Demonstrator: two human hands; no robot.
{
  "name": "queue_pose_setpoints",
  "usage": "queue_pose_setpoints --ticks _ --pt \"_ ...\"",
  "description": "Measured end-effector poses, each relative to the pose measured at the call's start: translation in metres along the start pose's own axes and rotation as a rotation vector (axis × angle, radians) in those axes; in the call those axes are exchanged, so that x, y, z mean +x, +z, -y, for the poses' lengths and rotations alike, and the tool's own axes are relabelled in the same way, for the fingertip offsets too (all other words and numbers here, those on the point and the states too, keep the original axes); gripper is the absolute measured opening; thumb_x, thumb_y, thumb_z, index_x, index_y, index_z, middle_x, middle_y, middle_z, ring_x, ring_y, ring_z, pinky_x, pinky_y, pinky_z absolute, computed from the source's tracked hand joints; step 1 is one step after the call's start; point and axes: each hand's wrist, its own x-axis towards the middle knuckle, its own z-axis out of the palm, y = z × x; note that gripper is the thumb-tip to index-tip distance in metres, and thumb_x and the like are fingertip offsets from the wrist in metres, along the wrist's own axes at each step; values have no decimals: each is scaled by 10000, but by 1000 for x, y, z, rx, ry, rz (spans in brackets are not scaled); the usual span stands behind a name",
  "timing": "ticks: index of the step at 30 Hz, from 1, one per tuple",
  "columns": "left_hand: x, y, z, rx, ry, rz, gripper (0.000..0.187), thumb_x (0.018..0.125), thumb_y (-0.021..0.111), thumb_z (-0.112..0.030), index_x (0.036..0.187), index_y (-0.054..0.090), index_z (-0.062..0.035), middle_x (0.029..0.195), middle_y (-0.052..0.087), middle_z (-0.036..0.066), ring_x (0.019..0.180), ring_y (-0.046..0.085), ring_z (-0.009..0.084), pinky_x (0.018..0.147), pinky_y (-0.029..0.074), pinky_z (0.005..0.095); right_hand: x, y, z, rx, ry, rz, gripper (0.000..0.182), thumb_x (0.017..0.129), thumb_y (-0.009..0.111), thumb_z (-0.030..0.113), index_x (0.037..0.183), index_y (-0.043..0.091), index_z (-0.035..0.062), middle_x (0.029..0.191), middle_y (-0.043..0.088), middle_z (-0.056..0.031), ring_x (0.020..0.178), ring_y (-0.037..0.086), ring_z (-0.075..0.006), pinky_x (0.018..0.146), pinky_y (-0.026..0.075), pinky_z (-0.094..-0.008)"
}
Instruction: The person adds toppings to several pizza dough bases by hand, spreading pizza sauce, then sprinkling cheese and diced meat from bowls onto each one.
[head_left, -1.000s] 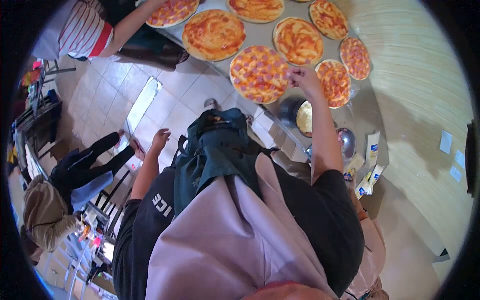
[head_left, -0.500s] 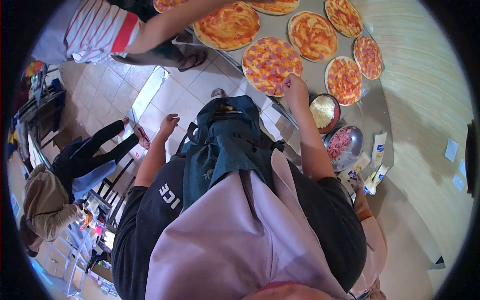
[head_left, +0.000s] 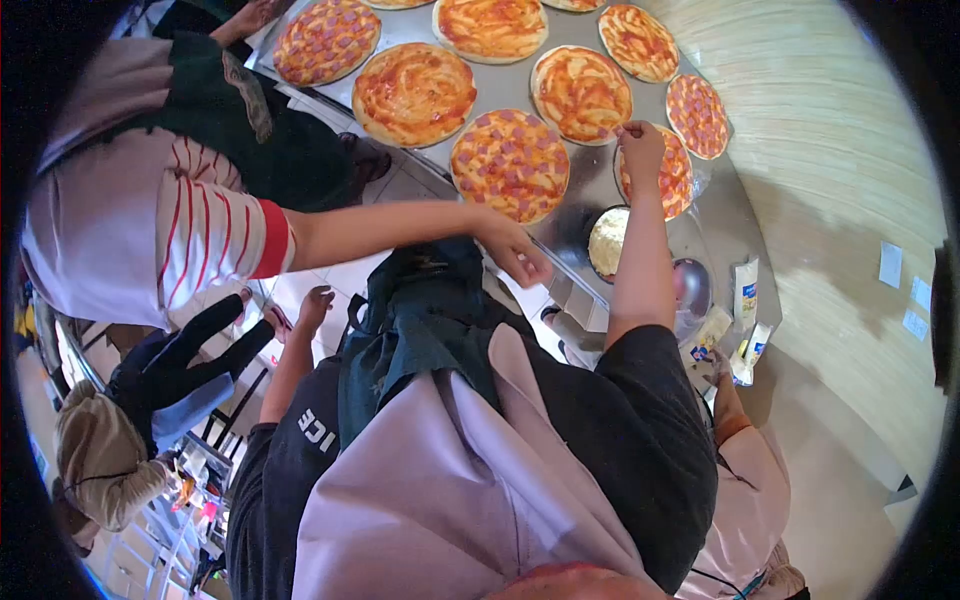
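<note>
My right hand (head_left: 640, 150) hovers at the edge of a ham-topped pizza (head_left: 672, 180), its fingers pinched together. Whatever they hold, if anything, is too small to make out. To its left lies a pizza with sauce only (head_left: 582, 95), and nearer to me another pizza with diced ham (head_left: 510, 167). My forearm partly covers a bowl of grated cheese (head_left: 606, 243) and a metal bowl (head_left: 693, 288) at the table's near end. Low at my left side hangs my left hand (head_left: 317, 306), loosely curled, fingers a little apart, holding nothing.
A co-worker's hand (head_left: 515, 252) reaches in from the left, under a striped sleeve (head_left: 225, 235). Several more pizzas (head_left: 415, 95) cover the metal table (head_left: 745, 215). Packets (head_left: 746, 290) stand near the bowls, where another person's arm (head_left: 730, 400) shows. Someone sits at far left.
My right hand has moved from the near ham pizza to the right-hand one. The co-worker's arm has swung down across the front of me. The view has shifted, with more of the table showing.
</note>
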Motion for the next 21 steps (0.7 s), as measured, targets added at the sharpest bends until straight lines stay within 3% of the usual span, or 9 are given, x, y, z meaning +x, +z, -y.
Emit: queue_pose_setpoints --ticks 1,6,8,10,12,14,16,19,21 --pt "-7 -7 -8 -92 -32 13 397 777 562 -236 1079 504 15 837 597 133 667 562 173 634 441 287 11 3 -8 -91 -97 -47 142 698 655 70 774 587 -28 677 603 -81 524 543 -106 481 428 -230" --pt "52 -12 70 -149 95 -32 367 797 559 -219 1060 480 25 857 606 99 675 566 145 628 449 252 18 4 9 -375 -54 -64 192 665 667 155 739 578 1 706 598 -126 652 587 -241 583 450 -328" --pt "35 -20 47 -150 170 -44 355 788 560 -219 1042 490 18 859 603 97 699 558 152 637 446 258 18 2 2 -421 -52 -88 207 667 647 190 741 573 11 740 593 -147 736 575 -296 632 442 -360" --pt "6 -9 -14 -60 314 32 342 779 560 -218 1025 500 12 861 600 95 723 549 158 647 443 264 18 -11 1 -360 -19 -164 203 681 627 204 762 579 25 769 596 -142 763 573 -290 661 439 -372" --pt "-34 96 -123 112 665 284 330 770 561 -217 1008 510 6 863 597 94 746 541 165 657 439 270 -13 -51 26 -302 10 -244 222 720 581 250 795 591 41 808 607 -139 789 577 -283 693 438 -382" --pt "-82 255 -227 254 1127 612 317 762 562 -216 991 521 -1 865 593 92 770 532 172 666 436 277 -38 -93 4 -312 112 -279 229 725 580 256 801 599 41 809 612 -138 783 582 -283 689 443 -374" --pt "-133 406 -298 403 1522 757 305 753 563 -215 973 531 -7 867 590 90 794 523 179 676 433 283 -72 -137 -4 -324 206 -314 232 724 587 257 801 620 40 802 621 -137 753 596 -278 675 455 -358" --pt "-143 502 -317 724 1802 686 288 740 564 -214 947 546 -17 870 585 87 830 511 189 690 428 292 -133 -200 -77 -255 268 -474 231 707 607 232 802 625 22 751 624 -133 699 606 -253 632 461 -332" --pt "-123 514 -302 874 1874 662 276 731 565 -214 930 556 -23 871 582 85 853 502 196 700 424 298 -177 -236 -112 -168 390 -520 223 698 607 212 789 624 10 689 619 -121 621 599 -220 585 460 -304"
